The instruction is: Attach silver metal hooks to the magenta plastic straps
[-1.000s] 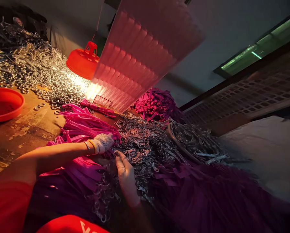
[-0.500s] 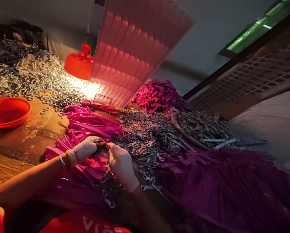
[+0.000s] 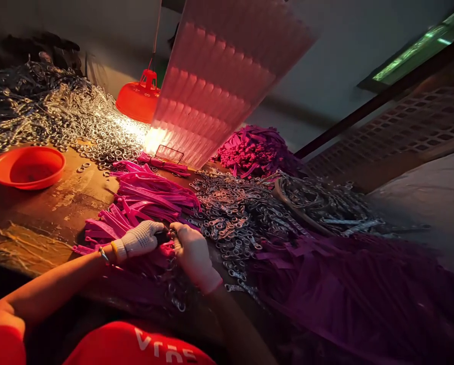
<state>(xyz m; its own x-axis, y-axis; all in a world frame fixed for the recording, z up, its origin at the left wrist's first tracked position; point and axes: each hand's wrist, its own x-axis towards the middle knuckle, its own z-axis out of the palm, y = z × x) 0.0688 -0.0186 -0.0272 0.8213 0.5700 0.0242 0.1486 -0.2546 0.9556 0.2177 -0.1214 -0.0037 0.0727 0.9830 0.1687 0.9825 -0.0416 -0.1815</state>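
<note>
My left hand (image 3: 141, 238), in a white dotted glove with a yellow cuff, is closed in a pinch. My right hand (image 3: 192, 253), in a light glove, is pinched too, its fingertips almost meeting the left ones. Between them is a small dark piece, too shadowed to name. Bright pink straps (image 3: 150, 195) lie in a bundle beneath and beyond the hands. Below the fingers, metal links (image 3: 177, 303) show dimly. Right of my right hand spreads a heap of metal ring-ended links (image 3: 230, 218).
A red bowl (image 3: 55, 175) stands at left, near a large pile of metal rings (image 3: 78, 114). A red lamp (image 3: 138, 99) hangs beside a corrugated translucent sheet (image 3: 215, 91). More pink straps (image 3: 259, 152) are heaped behind. Purple fabric strips (image 3: 344, 284) cover the right side.
The view has shifted left, so the scene sits farther right. My left hand has turned slightly and its dark held piece shows less. Both hands stay pinched together.
</note>
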